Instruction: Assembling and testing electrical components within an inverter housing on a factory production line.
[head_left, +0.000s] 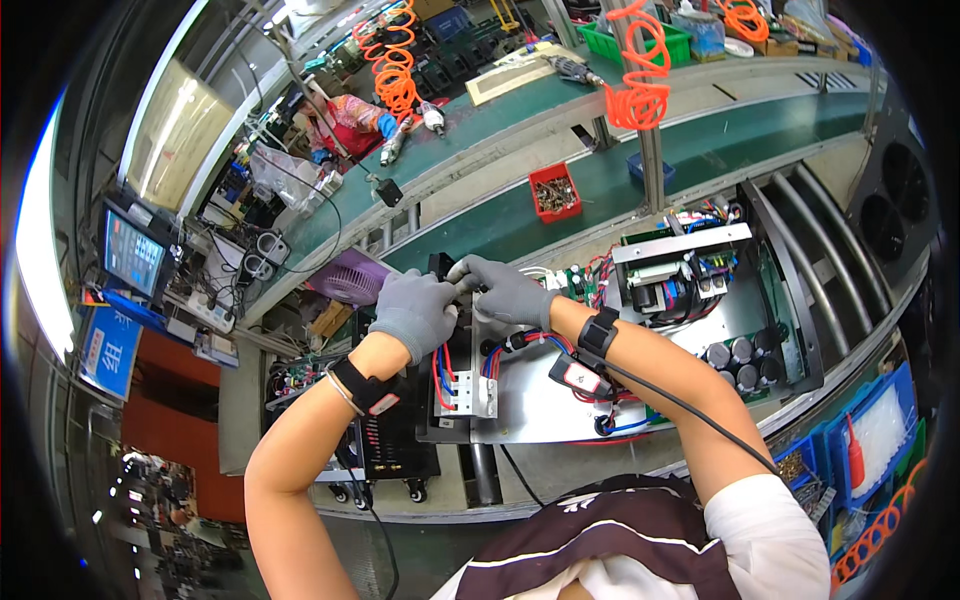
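Observation:
In front of me lies an open electronics chassis with a bare metal base plate (pixel 530 405). At its left edge my left hand (pixel 415 312), in a grey glove, has its fingers curled at the top of an upright panel. My right hand (pixel 505 290), also gloved, meets it there with fingers bent in a pinch; whatever is between the fingers is hidden. A small black part (pixel 440 263) shows just beyond them. Below the hands, red and blue wires (pixel 443 372) run into a white breaker block (pixel 465 394). Capacitors (pixel 745 360) stand at the chassis's right side.
Beyond the chassis, a red bin of screws (pixel 556 200) and a blue bin (pixel 650 168) sit on the green conveyor. A metal post (pixel 652 150) rises there. Purple fan (pixel 350 283) at left; rollers (pixel 830 255) at right. Across the line is a person (pixel 365 125).

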